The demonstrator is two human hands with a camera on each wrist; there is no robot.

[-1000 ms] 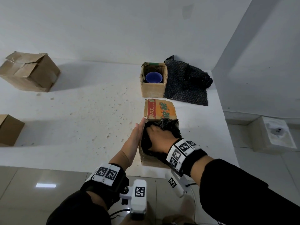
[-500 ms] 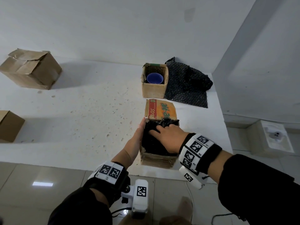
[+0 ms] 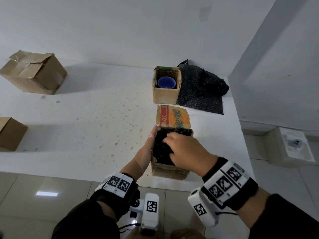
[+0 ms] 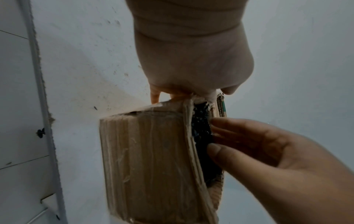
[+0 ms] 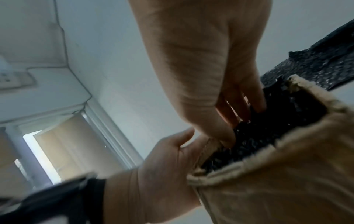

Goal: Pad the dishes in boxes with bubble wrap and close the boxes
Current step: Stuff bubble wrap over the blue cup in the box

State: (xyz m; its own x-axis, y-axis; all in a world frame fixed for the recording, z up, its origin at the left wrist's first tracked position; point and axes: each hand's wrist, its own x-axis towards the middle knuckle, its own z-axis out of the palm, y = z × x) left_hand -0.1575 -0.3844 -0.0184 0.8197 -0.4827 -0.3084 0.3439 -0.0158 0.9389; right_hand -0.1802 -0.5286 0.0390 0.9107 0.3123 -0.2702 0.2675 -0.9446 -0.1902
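A small cardboard box point(image 3: 170, 170) stands at the table's near edge, stuffed to the rim with black bubble wrap point(image 3: 161, 149). Its orange printed flap point(image 3: 172, 118) lies open on the far side. My left hand point(image 3: 149, 147) lies flat against the box's left wall, fingers straight. My right hand point(image 3: 181, 149) presses down on the wrap with extended fingers point(image 5: 226, 136). The wrist views show the same wrap point(image 4: 201, 130) between both hands. Farther back, a second open box point(image 3: 165, 95) holds a blue bowl point(image 3: 166, 82). Whatever lies under the wrap is hidden.
A loose heap of black bubble wrap point(image 3: 202, 88) lies right of the far box. Two more cardboard boxes sit on the left, one closed at the back point(image 3: 32, 75) and one cut off by the frame edge point(image 3: 10, 133). The white table point(image 3: 95, 118) ends just behind my wrists.
My right hand has come up out of the box and now lies flatter on the wrap. The wrap that bulged over the far rim is pushed down level. The left hand has stayed.
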